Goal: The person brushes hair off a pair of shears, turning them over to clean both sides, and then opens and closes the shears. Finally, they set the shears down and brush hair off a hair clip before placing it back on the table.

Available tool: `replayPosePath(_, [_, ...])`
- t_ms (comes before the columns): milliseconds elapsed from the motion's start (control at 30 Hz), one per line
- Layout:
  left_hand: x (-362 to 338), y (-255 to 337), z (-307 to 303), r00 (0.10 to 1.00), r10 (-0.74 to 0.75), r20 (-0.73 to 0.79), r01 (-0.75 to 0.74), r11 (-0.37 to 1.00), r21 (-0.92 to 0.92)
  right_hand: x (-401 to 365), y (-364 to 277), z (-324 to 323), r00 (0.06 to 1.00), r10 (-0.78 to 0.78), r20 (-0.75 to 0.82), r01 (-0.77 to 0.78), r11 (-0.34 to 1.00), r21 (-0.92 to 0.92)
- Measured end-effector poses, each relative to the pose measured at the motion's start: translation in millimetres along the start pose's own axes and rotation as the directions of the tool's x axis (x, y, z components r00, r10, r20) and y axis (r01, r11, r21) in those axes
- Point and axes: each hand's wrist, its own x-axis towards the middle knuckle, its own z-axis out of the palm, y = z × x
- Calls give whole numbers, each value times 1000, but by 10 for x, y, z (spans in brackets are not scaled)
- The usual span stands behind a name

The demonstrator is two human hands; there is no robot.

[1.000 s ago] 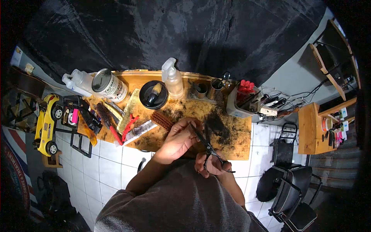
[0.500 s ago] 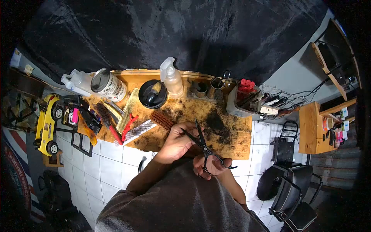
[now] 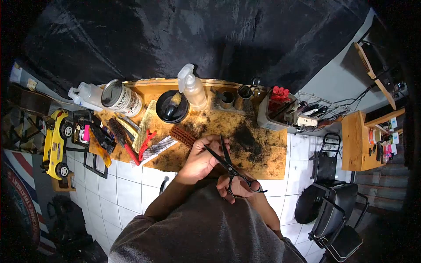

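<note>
Black scissors (image 3: 230, 167) point up and to the left, their blades parted in a V. My right hand (image 3: 239, 186) holds them, with fingers in the handle rings. Just left of the blades is my left hand (image 3: 199, 160), palm up with curled fingers near the blade tips; whether it touches them is unclear. A brown braided item (image 3: 183, 136) lies on the table right above my left hand. Dark hair clippings (image 3: 246, 142) are scattered on the wooden table (image 3: 274, 164) beyond the scissors.
On the table stand a spray bottle (image 3: 193, 90), a black bowl (image 3: 166, 115) with a brush, a large can (image 3: 123, 100), metal cups (image 3: 226, 101) and a tool bin (image 3: 276, 109). Combs (image 3: 160, 149) lie left. A black chair (image 3: 337, 206) is at right.
The scissors and my right hand have shifted slightly left, and the handle rings have turned a little. My left hand stays almost in place. The view has moved slightly.
</note>
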Motion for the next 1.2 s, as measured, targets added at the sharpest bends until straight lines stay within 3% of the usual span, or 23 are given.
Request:
replayPosePath(133, [26, -41, -96, 998, 29, -61, -27, 999, 21, 39, -51, 77, 998, 0, -57, 0, 1000, 7])
replayPosePath(200, [34, -42, -152, 1000, 19, 11, -19, 1000, -2, 42, -79, 111, 996, 18, -82, -18, 1000, 1])
replayPosePath(433, [58, -4, -15, 1000, -16, -24, 17, 999, 27, 37, -64, 46, 1000, 9, -6, -9, 997, 71])
replayPosePath(533, [69, -7, 25, 993, 48, -109, -37, 994, 101, 40, -74, 64, 1000, -3, -13, 4, 997, 78])
replayPosePath(600, [71, 13, -55, 999, 8, -35, -4, 993, 117, 56, -90, 96, 1000, -6, -11, 6, 997, 71])
replayPosePath(667, [70, 19, -59, 999, 0, -43, 5, 993, 118, 89, -119, 169, 996, -34, -81, 34, 999, 5])
replayPosePath(833, [83, 55, -31, 998, -59, -33, 60, 997, 42, 94, -131, 168, 998, -18, -63, 18, 1000, 6])
replayPosePath(900, [95, 41, 17, 995, -7, -101, 15, 997, 78, 88, -129, 152, 998, -8, -59, 9, 1000, 4])
replayPosePath(1000, [116, 63, -19, 999, -11, -52, 19, 989, 150, 89, -133, 142, 1000, -4, -20, 4, 1000, 2])
replayPosePath(1200, [126, 78, -8, 990, -79, -116, 88, 993, 75, 97, -159, 174, 998, -44, -54, 45, 999, 14])
